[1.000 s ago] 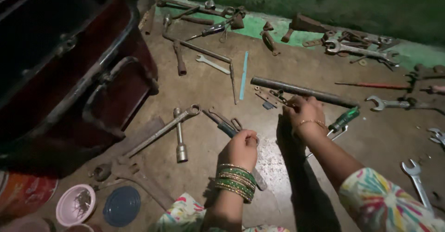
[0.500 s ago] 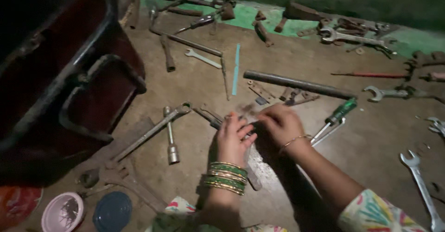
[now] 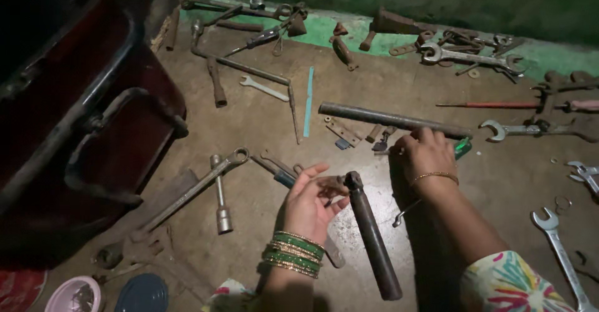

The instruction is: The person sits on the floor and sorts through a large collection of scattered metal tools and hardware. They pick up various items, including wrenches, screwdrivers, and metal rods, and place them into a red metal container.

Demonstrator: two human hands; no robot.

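Compared to half a second ago, the left hand (image 3: 310, 201) now has its palm turned up, fingers pinching the top end of a dark metal rod (image 3: 370, 237) that slants down toward the near edge, while the right hand (image 3: 426, 153) has slid off to the right and lies palm-down, fingers curled on small parts beside the long grey pipe (image 3: 393, 120); can't tell if it's actually gripping anything. Everything sits on a grimy brown floor (image 3: 262, 125) littered with spanners, a socket wrench (image 3: 220, 193), a dark red toolbox (image 3: 75, 118) at left, and a green wall (image 3: 399, 0) at the far side.
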